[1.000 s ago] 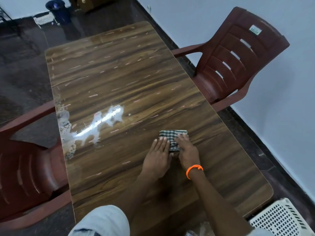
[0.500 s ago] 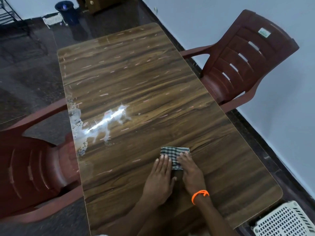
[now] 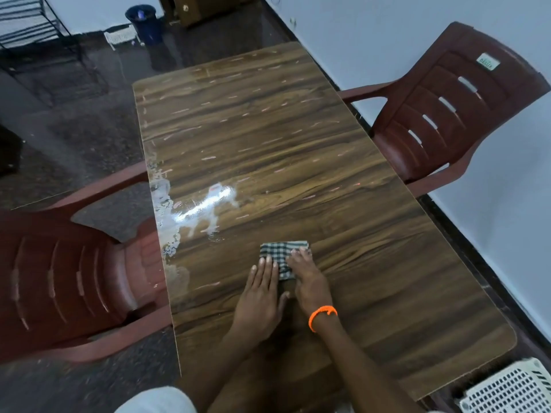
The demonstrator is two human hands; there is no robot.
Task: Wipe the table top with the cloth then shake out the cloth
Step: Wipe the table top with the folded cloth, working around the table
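Observation:
A folded green-and-white checked cloth lies flat on the glossy wood-grain table top, near its front half. My left hand presses on the cloth's left part with straight fingers. My right hand, with an orange band at the wrist, lies flat on the cloth's right part. The near edge of the cloth is hidden under both hands. A bright glare patch shows on the table to the left of the cloth.
A maroon plastic chair stands at the table's left side and another maroon chair at the right, by the white wall. A white perforated basket sits at the bottom right. A blue bin and black rack stand far back.
Both hands stay flat on the cloth at about the same spot on the table. The camera view has shifted, so the table sits further right and lower in the frame.

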